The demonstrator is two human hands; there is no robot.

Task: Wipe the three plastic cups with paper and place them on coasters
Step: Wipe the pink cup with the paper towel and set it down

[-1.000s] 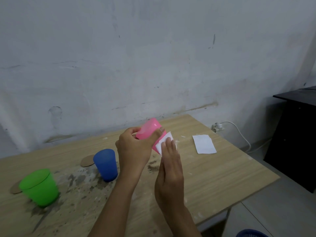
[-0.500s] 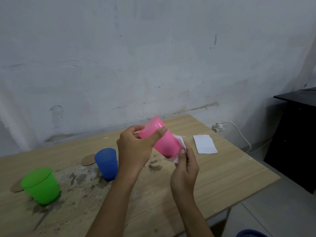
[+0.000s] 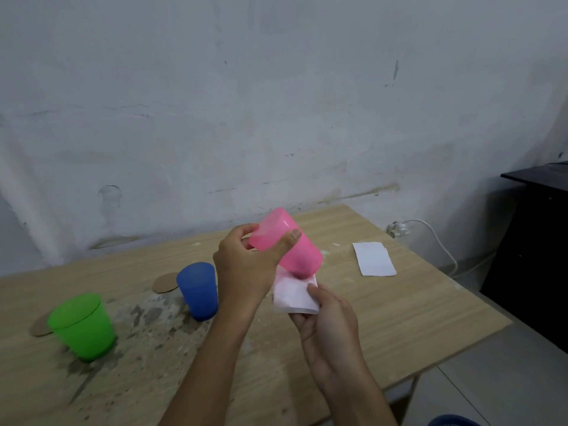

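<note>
Pale, scuffed plaster wall is seen behind a light wooden table, whose back edge meets the wall and whose right corner juts toward a dark cabinet; a strip of grey floor is left open between the two. A white cable is draped down the wall past the table's right edge.

Above the middle of the table, a pink cup is held in the air by the left hand, tilted with its base up and left and its mouth down and right; thumb and fingers are curled round its upper part. Just beneath the mouth, a folded white paper is pinched by the right hand, thumb on top and fingers under it, its upper edge touching the cup's rim.

A blue cup is set upside down left of the hands, beside a round cardboard coaster that is partly hidden behind it. A green cup is placed near the left edge, inverted, with another coaster showing behind it. A second sheet of white paper is laid flat on the right part of the table, well apart from the hands.
</note>
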